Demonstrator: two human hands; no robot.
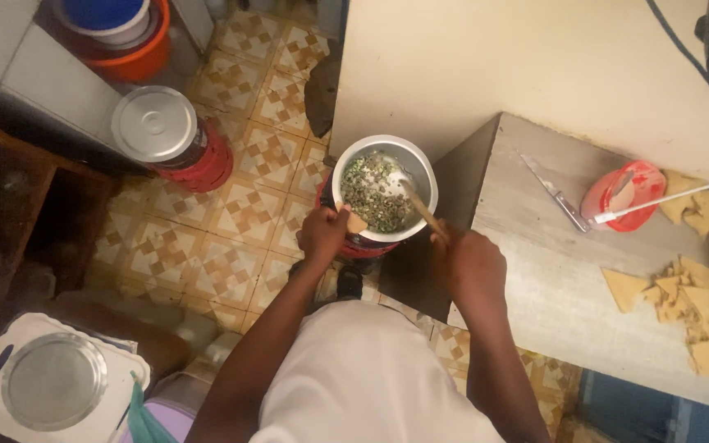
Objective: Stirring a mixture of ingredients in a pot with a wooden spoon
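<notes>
Left hand point(322, 233): grip closed on the near rim of the metal pot point(385, 187), which sits on a red stove point(360, 246) on the floor beside the counter point(535, 271). Right hand point(468, 261): grip closed on the wooden spoon point(420, 207) (bowl end in the chopped green mixture point(373, 197)).

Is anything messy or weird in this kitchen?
A little. The metal pot of chopped greens sits low on a red stove on the floor, not on the counter. Torn tan scraps lie scattered on the counter, and a knife lies loose beside a red container. Nothing looks spilled.
</notes>
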